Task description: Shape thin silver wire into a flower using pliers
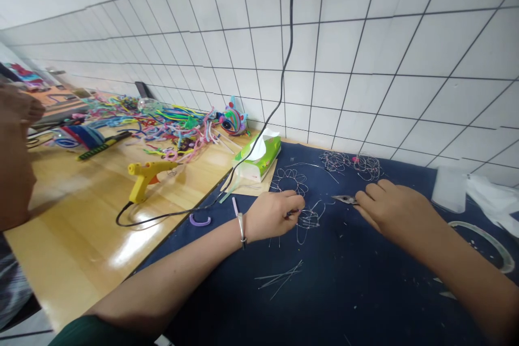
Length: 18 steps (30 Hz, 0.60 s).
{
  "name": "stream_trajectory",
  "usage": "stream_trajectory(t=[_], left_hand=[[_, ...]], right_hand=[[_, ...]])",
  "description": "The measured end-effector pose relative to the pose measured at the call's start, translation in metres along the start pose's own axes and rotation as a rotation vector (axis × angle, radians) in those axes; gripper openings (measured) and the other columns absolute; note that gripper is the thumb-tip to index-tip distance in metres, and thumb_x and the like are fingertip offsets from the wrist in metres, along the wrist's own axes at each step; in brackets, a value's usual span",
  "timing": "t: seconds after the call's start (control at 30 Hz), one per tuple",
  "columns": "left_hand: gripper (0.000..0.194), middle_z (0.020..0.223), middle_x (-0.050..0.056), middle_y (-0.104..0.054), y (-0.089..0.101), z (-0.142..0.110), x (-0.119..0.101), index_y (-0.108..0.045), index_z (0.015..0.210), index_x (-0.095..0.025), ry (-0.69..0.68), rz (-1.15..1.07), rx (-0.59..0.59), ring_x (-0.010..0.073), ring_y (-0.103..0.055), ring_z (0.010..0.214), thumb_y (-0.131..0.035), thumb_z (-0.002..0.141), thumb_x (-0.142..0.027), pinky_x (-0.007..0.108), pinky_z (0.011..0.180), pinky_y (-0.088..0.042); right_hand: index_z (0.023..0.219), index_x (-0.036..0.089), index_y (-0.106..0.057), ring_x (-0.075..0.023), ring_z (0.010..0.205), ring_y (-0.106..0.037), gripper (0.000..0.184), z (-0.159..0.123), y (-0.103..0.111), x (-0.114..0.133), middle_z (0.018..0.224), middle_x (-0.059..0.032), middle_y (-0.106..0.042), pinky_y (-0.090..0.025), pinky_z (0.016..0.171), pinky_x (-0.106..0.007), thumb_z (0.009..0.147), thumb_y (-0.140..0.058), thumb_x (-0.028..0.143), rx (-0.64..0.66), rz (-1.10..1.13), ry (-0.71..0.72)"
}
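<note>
My left hand (275, 213) is closed around part of a bent wire shape (310, 219), whose loops stick out to the right of my fingers. In my right hand (385, 205) is a pair of pliers (344, 199), its pointed jaws aimed left toward the wire. A short gap lies between the jaws and the wire shape. Just behind my left hand lies a flower-like wire ring (290, 179). Several straight wire pieces (279, 278) lie crossed on the dark blue cloth (324, 292) in front of me.
More wire coils (367, 166) lie by the tiled wall. A green tissue pack (259, 157) sits behind my left hand. A yellow glue gun (148, 177) and colourful pipe cleaners (174, 124) are on the wooden table (194, 184). A black cord (286, 65) hangs down. Another person's arm (14, 157) is at far left.
</note>
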<state>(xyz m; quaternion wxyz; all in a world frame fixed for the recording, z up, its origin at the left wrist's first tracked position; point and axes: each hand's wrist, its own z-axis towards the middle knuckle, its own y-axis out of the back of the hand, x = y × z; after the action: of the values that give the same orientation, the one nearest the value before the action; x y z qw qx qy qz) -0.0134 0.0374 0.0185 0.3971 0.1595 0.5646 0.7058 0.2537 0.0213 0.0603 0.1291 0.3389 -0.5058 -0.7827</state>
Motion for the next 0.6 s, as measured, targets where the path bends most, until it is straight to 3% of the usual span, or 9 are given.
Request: stream_trajectory(t=[0.27, 0.6], left_hand=[[0.013, 0.075, 0.000, -0.054, -0.002, 0.000, 0.003, -0.050, 0.077, -0.017, -0.013, -0.063, -0.002, 0.0093, -0.052, 0.065, -0.042, 0.072, -0.009, 0.020, 0.058, -0.040], [0.014, 0.071, -0.002, -0.055, -0.005, -0.001, 0.006, -0.050, 0.078, -0.017, -0.068, -0.146, 0.077, 0.0092, -0.051, 0.064, -0.041, 0.073, -0.007, 0.020, 0.059, -0.038]], right_hand=[[0.071, 0.017, -0.053, -0.0132, 0.061, -0.036, 0.017, 0.004, 0.000, 0.009, 0.064, -0.0026, -0.048, -0.018, 0.054, -0.028, 0.085, -0.043, 0.020, -0.055, 0.066, 0.136], [0.073, 0.018, -0.052, -0.0148, 0.065, -0.037, 0.015, 0.005, -0.003, 0.012, 0.066, -0.0026, -0.048, -0.019, 0.056, -0.029, 0.085, -0.043, 0.022, 0.003, 0.086, 0.187]])
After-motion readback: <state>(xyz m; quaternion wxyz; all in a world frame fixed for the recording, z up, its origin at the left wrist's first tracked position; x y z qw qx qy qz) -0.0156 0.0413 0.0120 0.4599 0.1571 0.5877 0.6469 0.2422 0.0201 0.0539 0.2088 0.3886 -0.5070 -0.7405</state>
